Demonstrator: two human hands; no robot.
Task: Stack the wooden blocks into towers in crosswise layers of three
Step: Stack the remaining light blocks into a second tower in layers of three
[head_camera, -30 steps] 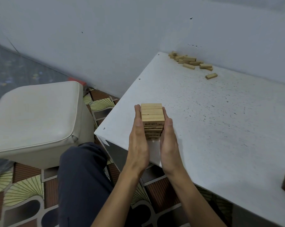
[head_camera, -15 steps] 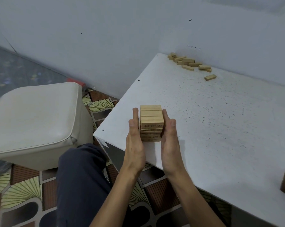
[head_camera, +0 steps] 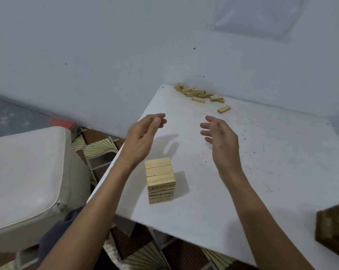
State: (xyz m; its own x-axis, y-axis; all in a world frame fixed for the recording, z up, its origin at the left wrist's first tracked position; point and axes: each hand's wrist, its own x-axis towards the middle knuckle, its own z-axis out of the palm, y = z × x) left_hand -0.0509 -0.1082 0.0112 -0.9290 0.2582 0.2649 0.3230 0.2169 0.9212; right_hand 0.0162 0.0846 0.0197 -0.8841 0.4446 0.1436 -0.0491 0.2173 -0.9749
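Observation:
A tower of pale wooden blocks (head_camera: 160,179) stands upright near the front left edge of the white table (head_camera: 262,162), several layers high with three blocks side by side on top. My left hand (head_camera: 143,136) hovers beyond it to the left, fingers loosely curled, holding nothing. My right hand (head_camera: 220,141) hovers beyond it to the right, fingers spread, empty. Both hands are apart from the tower. A heap of loose wooden blocks (head_camera: 198,93) lies at the table's far corner against the wall, with one single block (head_camera: 224,109) lying a little nearer.
A white cushioned stool (head_camera: 28,176) stands left of the table. A dark brown wooden object (head_camera: 333,232) sits at the table's right front edge. Patterned floor tiles (head_camera: 98,145) show beneath, and my dark trouser leg (head_camera: 57,236) is at the lower left.
Both hands were pressed against the tower's sides; they have let go and moved up and forward, apart from each other. The tower now stands free on the table.

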